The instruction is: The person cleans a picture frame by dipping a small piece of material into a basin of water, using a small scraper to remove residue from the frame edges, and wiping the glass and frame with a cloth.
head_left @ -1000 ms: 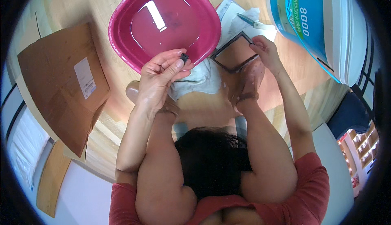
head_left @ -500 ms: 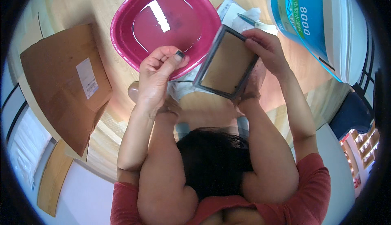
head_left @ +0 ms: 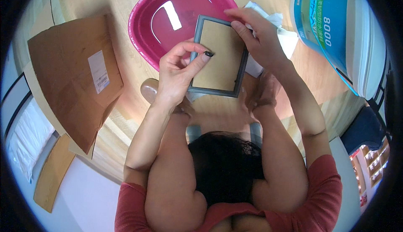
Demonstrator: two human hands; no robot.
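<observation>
A grey-black rectangular picture frame (head_left: 218, 92) with a plain brown panel (head_left: 221, 58) hangs tilted in front of me, over the near rim of a magenta basin (head_left: 138, 35) holding water. My right hand (head_left: 260, 35) grips its upper right corner, thumb on the front. My left hand (head_left: 180, 68) is closed in a pinch at the frame's left side, its fingertips over the panel. Between thumb and forefinger is a small black piece (head_left: 208, 53), too small to identify. Whether the other left fingers touch the frame's edge is hidden.
White crumpled paper (head_left: 275, 19) and a white sheet (head_left: 287, 41) lie on the wooden floor behind my right hand. A large blue and white bucket (head_left: 336, 26) lies at the right. An opened cardboard box (head_left: 75, 64) stands at the left.
The frame has moved left and turned more upright, closer to my left hand. My left hand, still pinching the small black piece, now overlaps the frame's left side. The whole view has shifted slightly.
</observation>
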